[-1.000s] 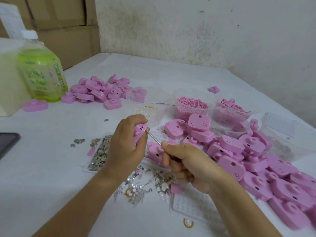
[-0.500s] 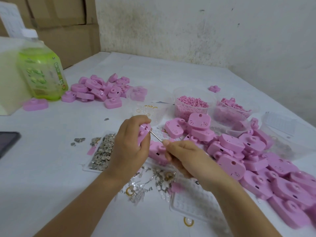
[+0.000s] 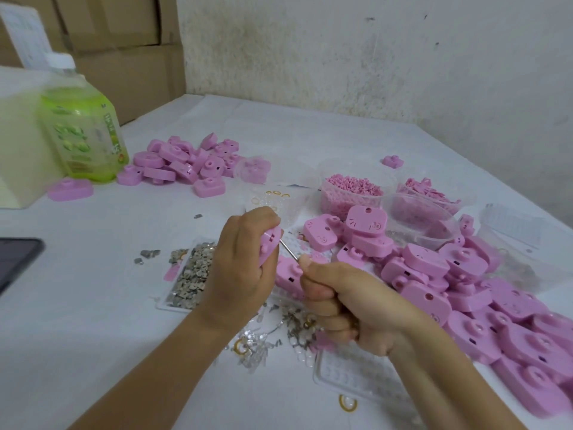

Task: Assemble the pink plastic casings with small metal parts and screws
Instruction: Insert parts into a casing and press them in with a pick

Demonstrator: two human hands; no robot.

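While apparently driving a screw, works both grips close above the desk (image 3: 93, 321), near the body. Nearest of all: a clear tray (image 3: 356, 377) and a gold ring (image 3: 347, 403), lying under the right forearm, probably for easy reach.

Just beyond, right grip (image 3: 350, 308) fisted tight round a driver (image 3: 288, 251), handle hidden in the fist, thin shaft aimed up and left. Left grip (image 3: 242, 268) wrapped round one casing (image 3: 269, 246), lifted off the desk and tilted to bring its holed face onto the tip. Likely held so to brace against the push and keep the hole in sight. Screw itself too small to make out.

Under and between the grips, a scatter of clear and metal bits (image 3: 294, 327). Just left of the left grip, a flat tray of metal parts (image 3: 192, 274), placed for quick picking. At the left edge, a dark phone (image 3: 15, 262), well apart from the work.

To the right, a big heap (image 3: 465, 293) of casings spilling toward the near right corner, seemingly stock awaiting work. Behind the heap, clear tubs (image 3: 353, 193) of small pink pieces.

Farther on the left, a smaller pile (image 3: 183, 162) of casings, set well apart, perhaps the finished ones. Beside it a green bottle (image 3: 83, 135), with cardboard boxes (image 3: 124, 41) behind.
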